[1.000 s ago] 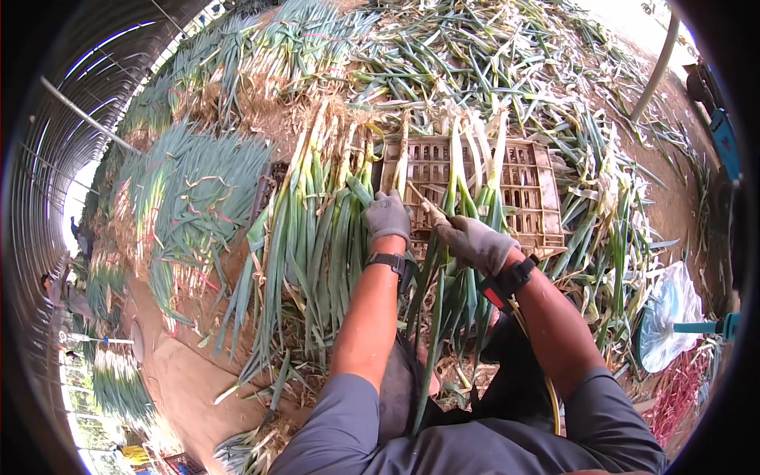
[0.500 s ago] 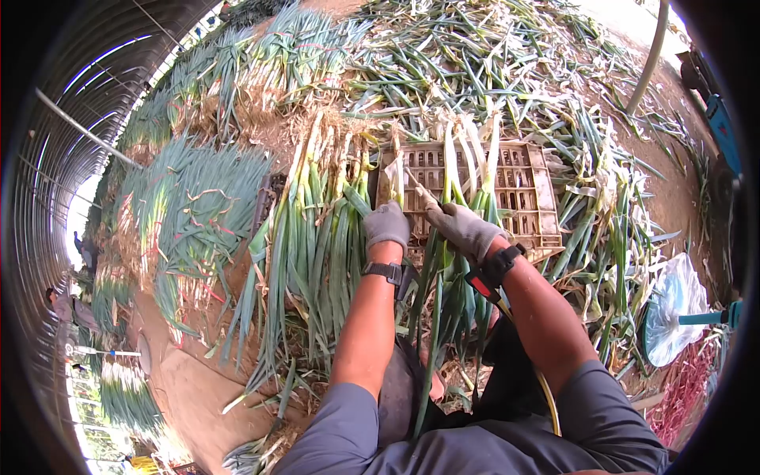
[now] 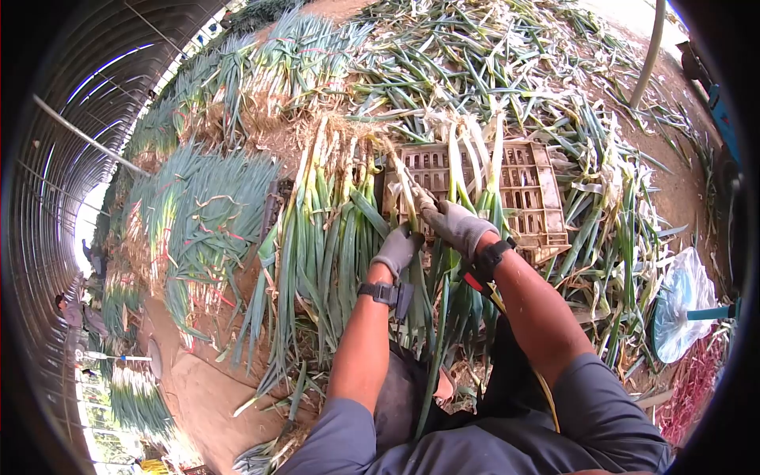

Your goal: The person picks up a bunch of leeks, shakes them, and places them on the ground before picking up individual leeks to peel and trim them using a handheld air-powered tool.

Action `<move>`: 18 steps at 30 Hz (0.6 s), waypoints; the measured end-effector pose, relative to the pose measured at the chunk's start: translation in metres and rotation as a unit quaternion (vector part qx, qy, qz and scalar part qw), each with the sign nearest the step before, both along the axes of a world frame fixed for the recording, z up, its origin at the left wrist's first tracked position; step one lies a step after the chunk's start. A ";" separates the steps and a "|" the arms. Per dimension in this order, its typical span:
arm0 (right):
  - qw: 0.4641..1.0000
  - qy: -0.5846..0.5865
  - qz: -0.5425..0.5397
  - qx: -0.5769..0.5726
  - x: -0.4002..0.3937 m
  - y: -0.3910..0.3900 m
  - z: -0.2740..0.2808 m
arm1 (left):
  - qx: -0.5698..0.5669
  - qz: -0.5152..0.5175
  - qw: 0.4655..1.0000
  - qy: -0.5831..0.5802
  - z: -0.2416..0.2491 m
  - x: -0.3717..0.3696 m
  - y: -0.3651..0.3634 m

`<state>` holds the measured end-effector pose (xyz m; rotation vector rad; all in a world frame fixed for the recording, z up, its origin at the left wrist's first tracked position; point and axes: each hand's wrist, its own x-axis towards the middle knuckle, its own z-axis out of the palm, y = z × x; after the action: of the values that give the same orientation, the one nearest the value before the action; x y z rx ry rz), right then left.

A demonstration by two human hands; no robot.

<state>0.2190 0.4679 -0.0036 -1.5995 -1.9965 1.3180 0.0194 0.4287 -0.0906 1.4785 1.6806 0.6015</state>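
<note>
Head view shows no legible writing on crate (image 3: 522,186).

Bundled green onions (image 3: 198,214) at left, blue tool (image 3: 724,119) far right, plastic bag (image 3: 681,305) beside it

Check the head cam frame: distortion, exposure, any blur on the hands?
Head view: strong fisheye, black vignette around the circle, greenhouse ribs bowed at left. Daylight blows out the opening at far left and the top right corner. Left hand, right hand and the crate read fairly sharp; leeks soften toward the rim.
</note>
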 end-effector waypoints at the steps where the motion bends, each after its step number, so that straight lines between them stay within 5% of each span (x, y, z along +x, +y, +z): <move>1: 1.000 0.010 0.005 -0.001 0.002 -0.002 0.002 | -0.032 -0.017 0.999 -0.010 0.021 0.007 -0.013; 12: 0.992 0.100 0.033 -0.063 -0.012 -0.004 -0.011 | -0.061 -0.019 0.992 -0.106 0.031 -0.019 -0.054; 18: 0.990 0.139 0.021 -0.008 -0.014 -0.008 -0.017 | 0.040 0.033 0.995 -0.084 -0.045 -0.047 -0.048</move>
<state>0.2048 0.4601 -0.0209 -1.3023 -1.8629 1.4850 -0.0272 0.3811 -0.1359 1.3907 1.5967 0.8146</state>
